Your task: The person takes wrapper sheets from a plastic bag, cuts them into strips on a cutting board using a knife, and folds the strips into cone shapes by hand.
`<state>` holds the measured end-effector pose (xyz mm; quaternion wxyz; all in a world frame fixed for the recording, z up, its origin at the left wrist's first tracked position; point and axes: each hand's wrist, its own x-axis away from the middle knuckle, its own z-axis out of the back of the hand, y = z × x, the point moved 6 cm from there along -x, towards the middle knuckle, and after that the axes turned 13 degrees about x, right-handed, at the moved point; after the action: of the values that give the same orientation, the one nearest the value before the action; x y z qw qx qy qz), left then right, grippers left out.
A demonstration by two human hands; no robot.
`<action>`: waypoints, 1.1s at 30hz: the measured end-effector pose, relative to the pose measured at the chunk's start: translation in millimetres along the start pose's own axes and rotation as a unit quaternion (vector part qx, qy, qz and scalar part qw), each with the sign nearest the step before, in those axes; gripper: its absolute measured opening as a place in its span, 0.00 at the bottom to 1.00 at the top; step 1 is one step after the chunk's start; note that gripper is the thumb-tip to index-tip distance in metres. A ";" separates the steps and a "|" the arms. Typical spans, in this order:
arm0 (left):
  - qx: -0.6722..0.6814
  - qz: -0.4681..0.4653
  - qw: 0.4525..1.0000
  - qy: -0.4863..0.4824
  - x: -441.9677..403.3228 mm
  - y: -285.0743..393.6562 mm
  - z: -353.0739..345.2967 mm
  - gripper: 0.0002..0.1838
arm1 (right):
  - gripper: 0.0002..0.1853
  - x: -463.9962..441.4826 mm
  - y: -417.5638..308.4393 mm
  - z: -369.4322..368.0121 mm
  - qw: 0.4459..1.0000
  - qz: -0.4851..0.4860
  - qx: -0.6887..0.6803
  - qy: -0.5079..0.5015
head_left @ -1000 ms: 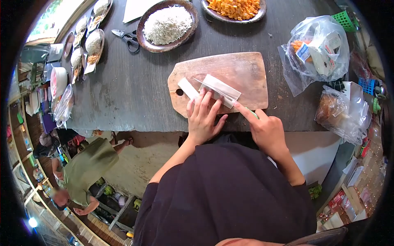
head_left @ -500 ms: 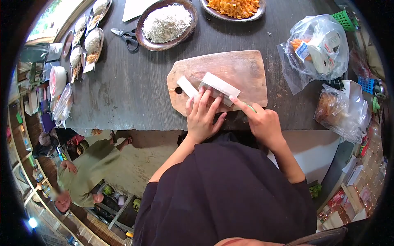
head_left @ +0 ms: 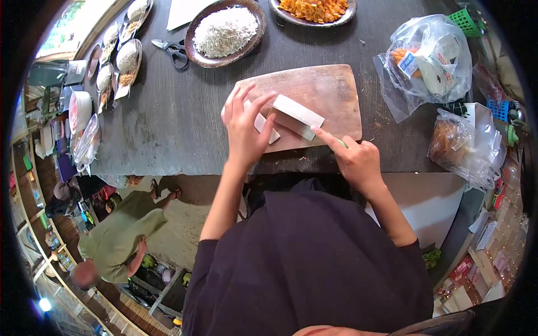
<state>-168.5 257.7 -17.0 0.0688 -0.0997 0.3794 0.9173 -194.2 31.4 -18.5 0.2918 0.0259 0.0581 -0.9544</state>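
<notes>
A wooden cutting board (head_left: 336, 84) lies near the table's front edge. On it rests a white rectangular block (head_left: 300, 110), with a knife blade (head_left: 300, 127) flat along its near side. My right hand (head_left: 358, 159) grips the knife by its green handle, mostly hidden, its index finger stretched along toward the blade. Over the board's left end is my left hand (head_left: 245, 126), fingers spread apart. Beside and partly behind it lies a narrower white piece (head_left: 269, 129); whether the fingers touch it I cannot tell.
Behind the board stand a bowl of white shreds (head_left: 224, 31) and a bowl of orange pieces (head_left: 316, 11). Black scissors (head_left: 176, 54) lie left of these. Plastic bags (head_left: 431, 61) sit at right, several filled plates (head_left: 126, 61) at left. Another person (head_left: 120, 235) is beyond the table's left front.
My left hand has lifted off the white block and moved left over the narrower piece, fingers spreading. My right hand stays on the knife. The other person has shifted posture.
</notes>
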 end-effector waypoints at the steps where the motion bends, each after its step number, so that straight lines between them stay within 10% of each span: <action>1: -0.001 -0.002 1.000 0.002 -5.8 -6.1 2.9 0.24 | 0.35 -0.4 1.6 0.1 1.000 -0.008 0.002 0.010; 13: 0.039 -0.044 0.986 -0.157 -36.9 -16.7 -4.6 0.20 | 0.33 0.0 1.8 4.4 0.998 0.010 0.059 0.018; 33: 0.060 -0.038 0.986 -0.153 -33.8 -27.6 -8.2 0.23 | 0.35 19.1 5.2 1.8 1.000 0.000 0.029 0.005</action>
<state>-129.1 269.6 -33.5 0.1665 0.0321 0.4147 0.8940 -207.1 16.4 -18.8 0.2907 0.0387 0.0318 -0.9555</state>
